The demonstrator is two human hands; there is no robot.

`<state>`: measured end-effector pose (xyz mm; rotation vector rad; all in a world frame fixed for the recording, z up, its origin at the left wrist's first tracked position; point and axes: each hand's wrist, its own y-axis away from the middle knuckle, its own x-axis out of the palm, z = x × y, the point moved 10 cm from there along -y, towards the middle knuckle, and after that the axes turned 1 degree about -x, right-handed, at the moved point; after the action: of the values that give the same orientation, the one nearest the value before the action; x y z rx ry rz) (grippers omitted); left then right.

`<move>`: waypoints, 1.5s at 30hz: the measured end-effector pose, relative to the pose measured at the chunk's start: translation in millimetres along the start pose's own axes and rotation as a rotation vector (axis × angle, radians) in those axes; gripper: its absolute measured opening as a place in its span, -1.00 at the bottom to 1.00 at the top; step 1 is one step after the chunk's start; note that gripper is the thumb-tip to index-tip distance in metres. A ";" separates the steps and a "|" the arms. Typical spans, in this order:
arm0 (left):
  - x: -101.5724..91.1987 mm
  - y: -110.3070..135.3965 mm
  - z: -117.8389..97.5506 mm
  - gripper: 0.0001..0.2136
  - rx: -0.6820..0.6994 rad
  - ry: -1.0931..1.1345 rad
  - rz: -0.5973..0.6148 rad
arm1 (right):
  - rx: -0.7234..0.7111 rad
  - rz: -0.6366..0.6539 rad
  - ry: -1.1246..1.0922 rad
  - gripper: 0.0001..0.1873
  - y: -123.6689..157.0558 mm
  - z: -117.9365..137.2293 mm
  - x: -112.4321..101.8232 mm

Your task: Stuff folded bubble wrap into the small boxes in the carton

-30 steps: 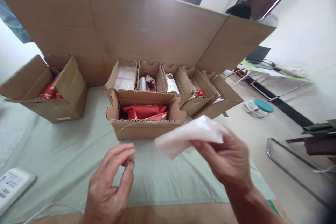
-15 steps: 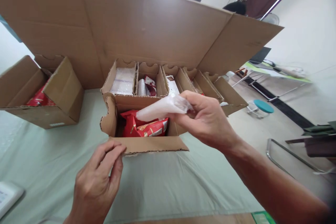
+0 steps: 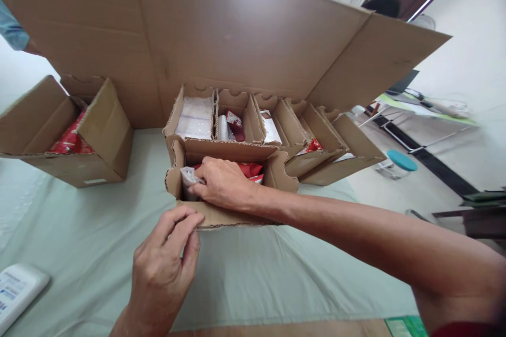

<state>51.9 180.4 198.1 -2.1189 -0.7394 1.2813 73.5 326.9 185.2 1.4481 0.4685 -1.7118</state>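
Observation:
The front cardboard box stands open on the green cloth with red packets inside it. My left hand pinches the left part of its folded-out front flap between thumb and fingers. Inside the box, my right hand is closed on a whitish plastic-wrapped bundle, which sits against the box's left end. My fingers and the box wall hide the bundle's lower part. The right hand also covers much of the red packets.
Behind stand several narrow cardboard bins holding clear-wrapped packs, a dark red item and other goods. A larger carton with red packets is at left, before a tall cardboard panel. A white device lies at lower left.
My right hand has lowered the plastic-wrapped bundle from above the box into its left end. My left hand has stayed on the flap. The view has shifted slightly.

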 end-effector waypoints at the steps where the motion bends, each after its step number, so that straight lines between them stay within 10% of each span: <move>1: 0.1 -0.2 0.8 -0.83 -0.003 0.011 0.000 | 0.000 0.033 0.044 -0.73 2.1 2.7 2.8; 13: 1.9 3.0 5.7 -0.78 -0.035 0.086 0.001 | -0.019 0.322 0.287 -0.66 -15.7 13.5 20.5; 29: -2.5 5.2 5.5 -0.77 -0.075 0.091 -0.083 | -0.186 0.296 0.397 -0.71 -21.7 30.5 23.0; 33: -8.1 23.1 24.1 -0.47 -0.285 0.193 -0.189 | -0.189 0.011 0.189 -0.83 23.6 16.7 -37.1; 37: 13.8 45.2 65.7 -0.24 -0.640 0.468 -0.143 | -0.060 -0.574 -0.254 -0.79 130.4 -57.9 -84.0; 41: 46.6 38.4 86.9 -0.28 -0.774 0.741 -0.055 | 0.245 -0.865 -0.486 -0.73 204.2 -145.8 -30.0; 45: 66.0 15.1 87.3 -0.46 -0.719 0.915 -0.053 | 0.207 -0.657 -0.680 -0.32 161.3 -148.6 41.6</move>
<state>1.7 230.8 113.5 -2.8219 -0.8681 -0.1277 292.6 325.6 142.1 0.7723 0.4127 -2.6933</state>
